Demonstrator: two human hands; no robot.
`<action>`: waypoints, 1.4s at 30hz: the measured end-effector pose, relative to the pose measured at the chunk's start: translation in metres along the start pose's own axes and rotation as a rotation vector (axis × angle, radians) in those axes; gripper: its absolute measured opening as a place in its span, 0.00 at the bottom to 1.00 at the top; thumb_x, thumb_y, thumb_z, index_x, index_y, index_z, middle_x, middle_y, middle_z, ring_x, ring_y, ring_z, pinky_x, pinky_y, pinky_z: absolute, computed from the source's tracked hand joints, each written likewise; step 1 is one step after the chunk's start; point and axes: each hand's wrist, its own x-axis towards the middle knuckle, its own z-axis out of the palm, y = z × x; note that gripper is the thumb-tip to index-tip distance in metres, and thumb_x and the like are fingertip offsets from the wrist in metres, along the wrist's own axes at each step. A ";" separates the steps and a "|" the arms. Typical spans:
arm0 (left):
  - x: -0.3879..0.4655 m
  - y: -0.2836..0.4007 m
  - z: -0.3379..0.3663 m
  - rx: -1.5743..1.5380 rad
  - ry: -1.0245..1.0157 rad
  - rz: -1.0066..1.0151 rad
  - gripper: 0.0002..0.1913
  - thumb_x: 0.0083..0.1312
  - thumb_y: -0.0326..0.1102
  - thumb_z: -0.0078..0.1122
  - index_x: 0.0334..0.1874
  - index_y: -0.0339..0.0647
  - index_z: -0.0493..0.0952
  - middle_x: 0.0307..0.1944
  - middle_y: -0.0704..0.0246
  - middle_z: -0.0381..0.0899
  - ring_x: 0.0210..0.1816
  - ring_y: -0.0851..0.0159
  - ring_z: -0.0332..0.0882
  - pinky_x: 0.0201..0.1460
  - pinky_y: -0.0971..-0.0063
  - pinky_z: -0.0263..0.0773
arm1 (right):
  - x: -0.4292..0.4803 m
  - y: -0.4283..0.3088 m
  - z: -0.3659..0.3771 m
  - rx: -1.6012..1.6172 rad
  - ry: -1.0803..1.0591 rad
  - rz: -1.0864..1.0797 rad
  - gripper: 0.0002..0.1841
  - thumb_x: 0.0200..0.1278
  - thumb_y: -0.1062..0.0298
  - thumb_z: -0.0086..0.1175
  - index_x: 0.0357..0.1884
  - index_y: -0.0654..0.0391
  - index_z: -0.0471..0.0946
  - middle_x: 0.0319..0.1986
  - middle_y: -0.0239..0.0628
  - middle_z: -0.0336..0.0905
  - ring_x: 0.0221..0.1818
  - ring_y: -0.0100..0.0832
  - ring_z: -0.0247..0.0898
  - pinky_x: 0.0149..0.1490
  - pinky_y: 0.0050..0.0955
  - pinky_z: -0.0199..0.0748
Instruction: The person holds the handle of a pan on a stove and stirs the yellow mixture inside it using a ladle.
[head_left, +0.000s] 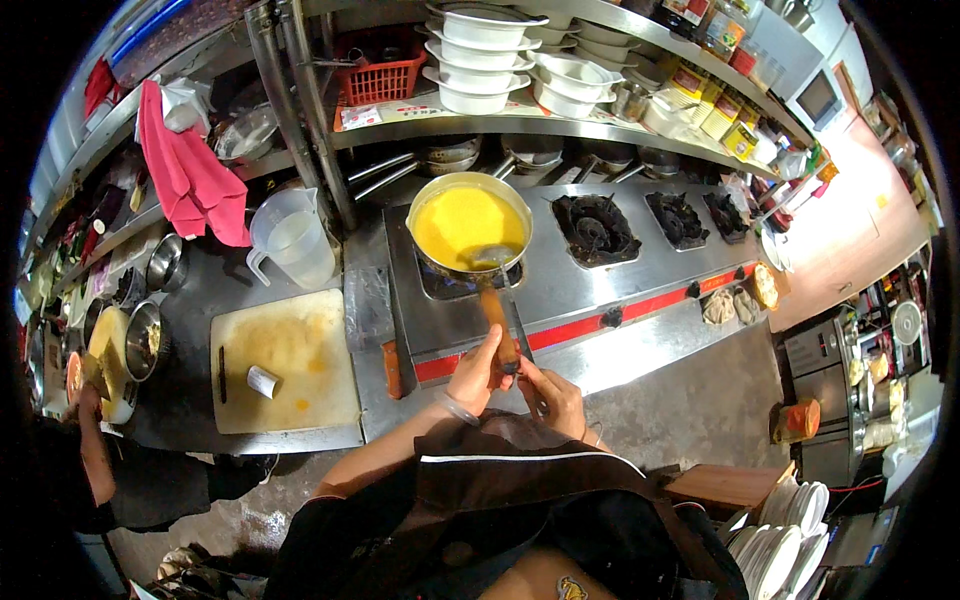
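A saucepan of yellow liquid sits on the leftmost burner of the gas stove, where a little blue flame shows beneath it. My left hand grips the pan's wooden handle near its end. In my right hand is the long metal handle of a ladle; its bowl lies partly in the yellow liquid at the pan's near right side. The two hands are close together at the stove's front edge.
Left of the stove lie a cutting board with a paper roll and a plastic measuring jug. White pots are stacked on the shelf above. A co-worker's hand holds a blade at the far left.
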 end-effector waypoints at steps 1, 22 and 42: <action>0.000 0.000 0.000 0.000 0.003 0.000 0.24 0.68 0.58 0.48 0.36 0.41 0.76 0.24 0.70 0.77 0.19 0.72 0.69 0.22 0.80 0.62 | 0.000 0.000 0.000 0.000 0.000 0.000 0.33 0.46 0.81 0.59 0.60 0.53 0.71 0.28 0.42 0.76 0.27 0.42 0.74 0.31 0.36 0.72; 0.001 -0.001 -0.002 0.000 -0.001 -0.009 0.24 0.68 0.58 0.47 0.34 0.41 0.76 0.24 0.69 0.77 0.20 0.72 0.69 0.22 0.80 0.63 | 0.000 0.000 0.003 0.033 0.046 -0.020 0.32 0.46 0.82 0.59 0.59 0.54 0.71 0.30 0.43 0.78 0.29 0.43 0.76 0.33 0.35 0.73; 0.001 -0.001 -0.002 0.015 -0.014 0.005 0.24 0.68 0.58 0.47 0.34 0.40 0.76 0.25 0.69 0.77 0.20 0.71 0.69 0.22 0.80 0.63 | -0.001 0.003 0.004 0.003 0.039 -0.024 0.32 0.48 0.78 0.61 0.60 0.52 0.70 0.27 0.41 0.76 0.26 0.41 0.73 0.30 0.36 0.71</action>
